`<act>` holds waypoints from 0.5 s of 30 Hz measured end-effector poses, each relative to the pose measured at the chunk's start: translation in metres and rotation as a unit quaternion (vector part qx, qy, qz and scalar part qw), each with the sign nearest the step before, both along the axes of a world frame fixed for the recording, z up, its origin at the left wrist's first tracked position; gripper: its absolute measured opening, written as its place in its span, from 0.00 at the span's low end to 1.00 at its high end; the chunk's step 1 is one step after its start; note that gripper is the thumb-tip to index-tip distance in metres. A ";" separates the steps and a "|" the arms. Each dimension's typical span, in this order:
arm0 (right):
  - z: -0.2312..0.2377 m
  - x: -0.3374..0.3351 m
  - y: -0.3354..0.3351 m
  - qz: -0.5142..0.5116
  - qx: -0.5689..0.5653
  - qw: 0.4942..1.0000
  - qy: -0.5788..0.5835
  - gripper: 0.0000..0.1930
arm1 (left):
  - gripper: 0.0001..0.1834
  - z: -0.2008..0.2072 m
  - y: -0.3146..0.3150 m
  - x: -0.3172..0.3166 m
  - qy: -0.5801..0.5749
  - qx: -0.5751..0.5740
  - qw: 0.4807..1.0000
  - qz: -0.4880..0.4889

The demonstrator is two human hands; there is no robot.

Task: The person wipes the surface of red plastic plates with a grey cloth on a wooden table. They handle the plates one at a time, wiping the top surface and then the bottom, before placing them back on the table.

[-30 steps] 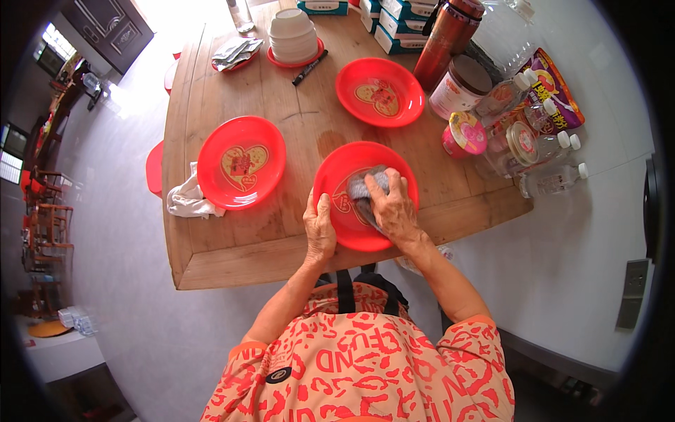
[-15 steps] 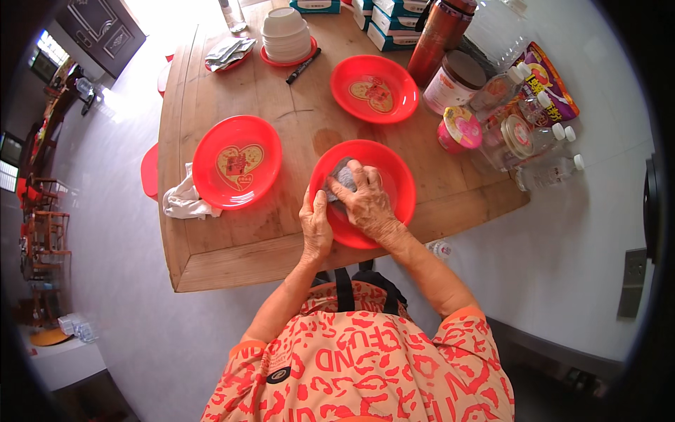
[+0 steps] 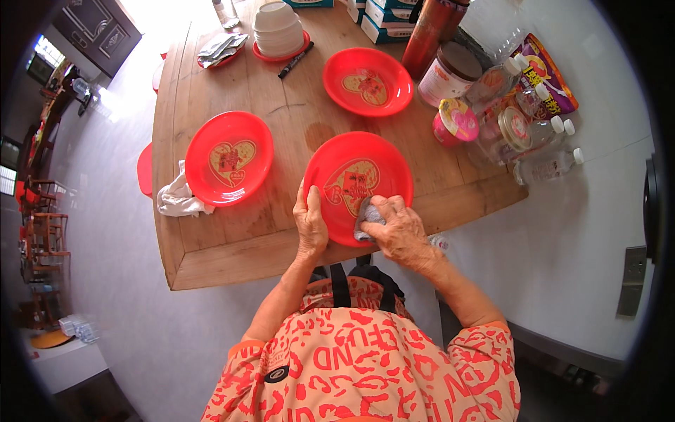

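A: Where is the plate being handled?

B: The near red plate [image 3: 358, 184] lies flat on the wooden table [image 3: 232, 243], close to the table's near edge. The left hand [image 3: 310, 225] rests on its left rim, fingers laid over the lip and thumb against the edge, steadying it more than clamping it.

A: And the other hand?

B: The right hand [image 3: 401, 231] is closed around a grey cloth [image 3: 367, 213], pressing it onto the near right part of the plate, just inside the rim.

A: How much room is there around it?

B: To the left there is bare wood between this plate and the left red plate [image 3: 228, 157], which sits on a white rag [image 3: 177, 200] near the table's left edge. Farther away, a stretch of open board separates it from the far red plate [image 3: 368, 80]. To the right it is tighter: a pink tub [image 3: 455, 119], a brown-lidded jar [image 3: 451, 72] and clear bottles [image 3: 543, 149] crowd the right edge.

A: Anything at the far end?

B: A stack of white bowls [image 3: 278, 29] on a red saucer, with a black marker [image 3: 296, 60] just beside it, well apart from both hands.
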State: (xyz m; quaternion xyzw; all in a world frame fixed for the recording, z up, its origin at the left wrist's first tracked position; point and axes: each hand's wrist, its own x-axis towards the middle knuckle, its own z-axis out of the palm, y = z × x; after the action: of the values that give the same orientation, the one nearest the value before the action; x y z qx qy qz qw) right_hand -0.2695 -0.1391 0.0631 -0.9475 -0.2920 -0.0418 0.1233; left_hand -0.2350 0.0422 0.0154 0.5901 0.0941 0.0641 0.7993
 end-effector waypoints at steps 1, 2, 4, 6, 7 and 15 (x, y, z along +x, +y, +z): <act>0.000 0.004 -0.006 -0.006 0.002 1.000 -0.014 0.10 | 0.23 0.000 0.001 0.000 -0.002 0.020 1.000 0.000; -0.001 0.009 -0.013 -0.011 0.005 1.000 -0.029 0.10 | 0.23 -0.002 0.001 0.000 -0.001 0.016 1.000 -0.002; -0.003 0.022 -0.024 -0.041 -0.007 0.996 -0.078 0.11 | 0.23 -0.007 0.002 0.001 0.002 0.009 1.000 -0.006; -0.008 0.036 -0.032 -0.078 -0.026 0.988 -0.133 0.12 | 0.23 0.002 0.001 -0.001 0.009 0.030 0.999 -0.008; -0.012 0.039 -0.031 -0.089 -0.034 0.984 -0.152 0.12 | 0.23 0.005 0.000 -0.001 0.012 0.040 0.999 -0.010; -0.010 0.004 0.010 -0.143 -0.098 0.978 -0.116 0.14 | 0.24 -0.002 -0.003 -0.003 -0.003 0.012 1.000 0.014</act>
State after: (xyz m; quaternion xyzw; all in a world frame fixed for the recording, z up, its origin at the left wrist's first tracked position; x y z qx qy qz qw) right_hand -0.2659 -0.1291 0.0532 -0.9756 -0.1688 -0.1397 -0.0122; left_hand -0.2380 0.0387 0.0138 0.5979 0.0997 0.0782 0.7915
